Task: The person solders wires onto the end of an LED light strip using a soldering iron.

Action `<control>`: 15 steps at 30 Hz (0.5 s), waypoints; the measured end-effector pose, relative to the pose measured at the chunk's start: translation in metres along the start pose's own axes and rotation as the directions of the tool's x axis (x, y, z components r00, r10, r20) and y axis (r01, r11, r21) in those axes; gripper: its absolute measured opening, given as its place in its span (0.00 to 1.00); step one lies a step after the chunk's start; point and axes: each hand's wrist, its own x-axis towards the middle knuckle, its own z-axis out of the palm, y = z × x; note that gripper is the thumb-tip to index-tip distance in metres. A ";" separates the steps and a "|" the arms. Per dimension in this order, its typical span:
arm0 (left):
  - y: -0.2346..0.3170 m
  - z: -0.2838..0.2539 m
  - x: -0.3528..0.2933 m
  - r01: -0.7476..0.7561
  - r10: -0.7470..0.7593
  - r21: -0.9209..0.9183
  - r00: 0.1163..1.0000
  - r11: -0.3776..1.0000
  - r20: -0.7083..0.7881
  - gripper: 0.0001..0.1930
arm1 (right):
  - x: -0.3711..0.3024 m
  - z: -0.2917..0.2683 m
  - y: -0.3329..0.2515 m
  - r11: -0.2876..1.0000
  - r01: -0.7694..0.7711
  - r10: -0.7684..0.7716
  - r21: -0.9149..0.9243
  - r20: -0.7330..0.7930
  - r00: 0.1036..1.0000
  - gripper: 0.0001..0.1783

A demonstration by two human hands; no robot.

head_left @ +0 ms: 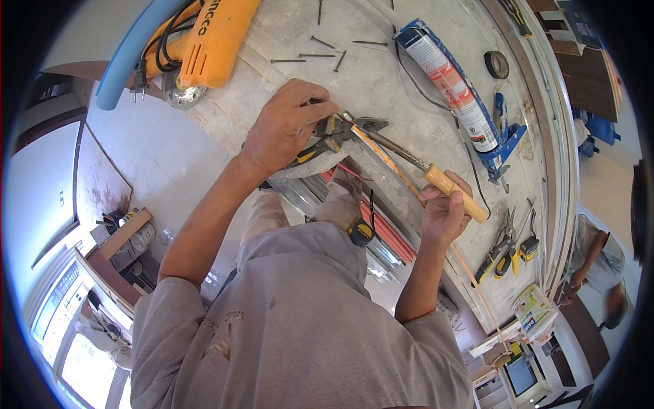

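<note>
In my right hand (443, 217) is the wooden handle of a soldering iron (453, 193). Its metal shaft slants up and left, the tip close to the fingers of my left hand (286, 126). Those fingers are pinched at the end of a thin orange-and-white LED strip (388, 160); what exactly sits between them is hidden. From there the strip runs down beneath the iron, past my right hand, toward the lower right. Just under the left fingertips, pliers (371, 125) lie on the worktop, beside a tool with black and yellow handles (306, 155).
An orange angle grinder (221, 41) and a blue pipe (126, 58) are at upper left. Several screws (317, 55) lie nearby. Rightward are a caulking gun (453, 88), a tape roll (496, 65), a dark cord and cutters (503, 249). Another person (596, 259) stands at far right.
</note>
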 end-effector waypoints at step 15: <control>-0.001 0.001 -0.001 0.002 -0.002 0.011 1.000 1.000 0.004 0.18 | 0.001 -0.001 -0.001 1.000 -0.001 0.001 -0.005 0.006 1.000 0.25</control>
